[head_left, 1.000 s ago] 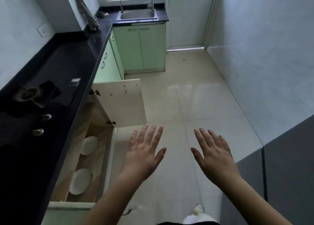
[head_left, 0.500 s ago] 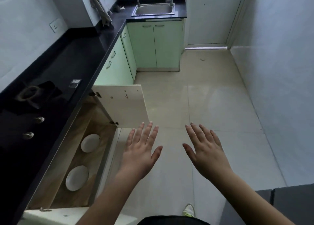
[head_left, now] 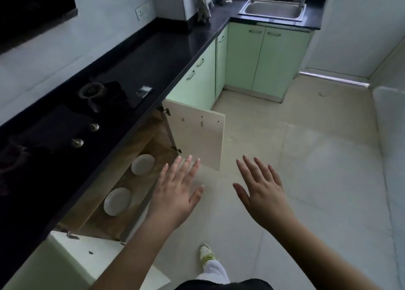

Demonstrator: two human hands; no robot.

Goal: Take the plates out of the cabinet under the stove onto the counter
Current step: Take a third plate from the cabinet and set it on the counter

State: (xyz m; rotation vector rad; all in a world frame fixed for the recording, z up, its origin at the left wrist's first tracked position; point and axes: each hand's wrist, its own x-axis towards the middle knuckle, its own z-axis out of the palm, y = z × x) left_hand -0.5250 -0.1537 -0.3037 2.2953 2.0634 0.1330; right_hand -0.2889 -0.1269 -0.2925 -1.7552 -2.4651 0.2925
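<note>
Two white plates lie on the wooden floor of the open cabinet (head_left: pixel 153 140) under the stove: the far plate (head_left: pixel 142 164) and the near plate (head_left: pixel 117 201). My left hand (head_left: pixel 177 191) hovers flat, fingers spread, just right of the cabinet opening and holds nothing. My right hand (head_left: pixel 262 188) is spread the same way over the tiled floor, also holding nothing. The black counter (head_left: pixel 153 55) runs along the left wall above the cabinet, with the gas stove (head_left: pixel 65 123) set into it.
Both cabinet doors stand open: the far door (head_left: pixel 197 136) juts into the aisle, the near door (head_left: pixel 87 259) sits by my left forearm. Green cabinets (head_left: pixel 267 59) and a steel sink (head_left: pixel 272 10) fill the far corner. My shoe (head_left: pixel 207 254) is on the floor below.
The view has swung left toward the counter and cabinet. Both hands stay spread, now sitting closer to the cabinet opening, with more of the cabinet's inside showing.
</note>
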